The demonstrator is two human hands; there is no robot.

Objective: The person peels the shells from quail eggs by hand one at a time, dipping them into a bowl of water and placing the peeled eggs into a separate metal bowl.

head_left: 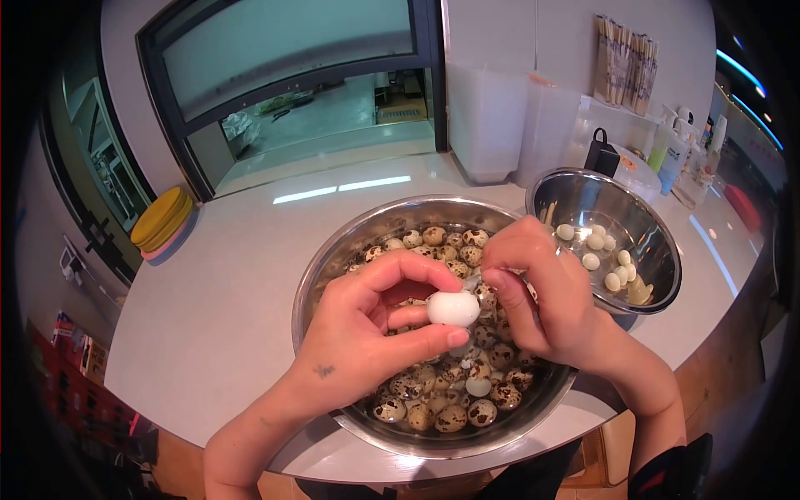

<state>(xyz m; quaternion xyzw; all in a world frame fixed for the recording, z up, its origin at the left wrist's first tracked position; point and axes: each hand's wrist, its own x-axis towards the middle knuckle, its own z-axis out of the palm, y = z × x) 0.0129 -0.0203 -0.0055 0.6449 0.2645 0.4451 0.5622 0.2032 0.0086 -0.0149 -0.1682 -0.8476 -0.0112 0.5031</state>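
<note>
Between the thumb and fingers of my left hand (367, 312) is a smooth white peeled quail egg (452, 308). Just to the right of it, my right hand (542, 287) is closed with thumb and fingertips pinched together; what they grip, if anything, is too small to make out. Both hands are over a large steel bowl (310, 287) of speckled quail eggs (451, 418) lying in water. Pale shell bits and a whitish egg (477, 387) show among them. My hands hide the bowl's middle.
A smaller steel bowl (671, 258) with several peeled eggs (595, 242) stands at the right, touching or close to the large one. Yellow plates (161, 218) are stacked at the table's left. Behind are a white bin (486, 125), pump bottles (671, 154) and wrapped chopsticks (625, 65).
</note>
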